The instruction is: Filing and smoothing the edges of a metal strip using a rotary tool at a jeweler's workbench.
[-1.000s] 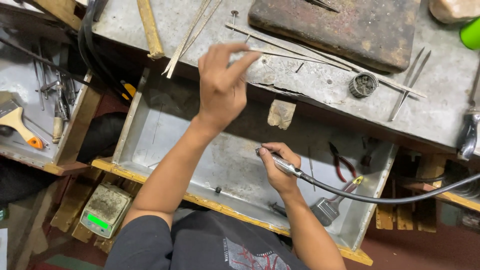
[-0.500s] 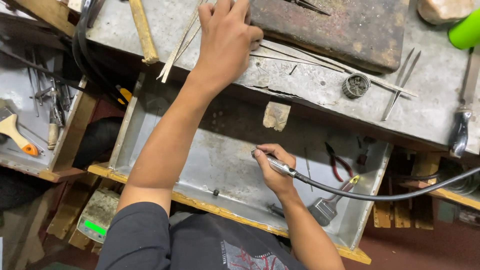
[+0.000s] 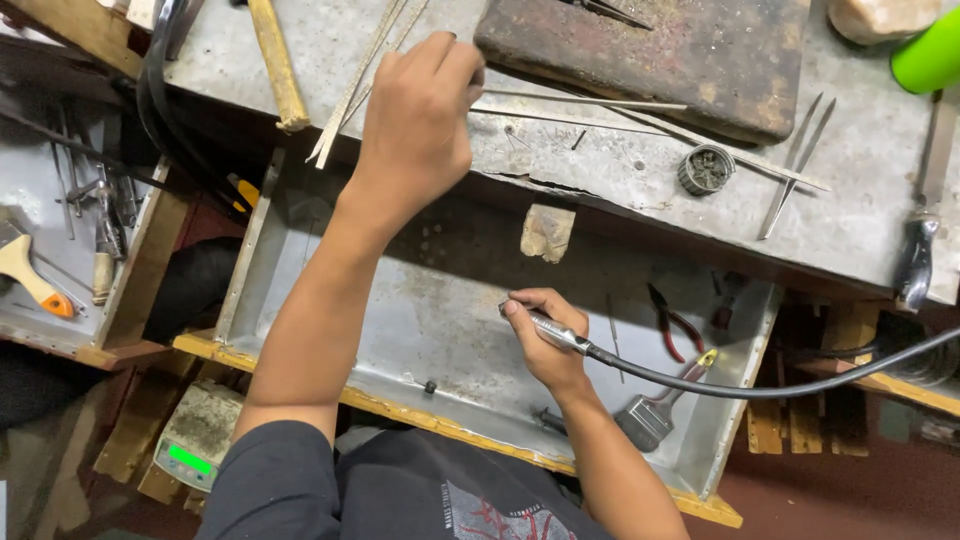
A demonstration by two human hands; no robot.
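My left hand (image 3: pixel 418 110) is stretched over the grey metal benchtop (image 3: pixel 600 170), its fingers pinched on the end of a thin metal rod (image 3: pixel 590 102) lying in front of a dark charred block (image 3: pixel 650 50). My right hand (image 3: pixel 545 335) is low over the metal-lined drawer (image 3: pixel 420 310) and grips a slim silver handpiece (image 3: pixel 545 328) with a black flexible shaft (image 3: pixel 760 385) trailing off to the right.
Tweezers (image 3: pixel 795 165) and a small round wire coil (image 3: pixel 706 168) lie on the bench at right. Red-handled pliers (image 3: pixel 672 325) and a brush (image 3: pixel 650 420) sit in the drawer. A hammer handle (image 3: pixel 275 62), a side tray of tools (image 3: pixel 70 240), a digital scale (image 3: pixel 195 440) surround me.
My left hand has reached further up the bench and closed its fingers on the thin rod. My right hand with the handpiece has stayed in place over the drawer.
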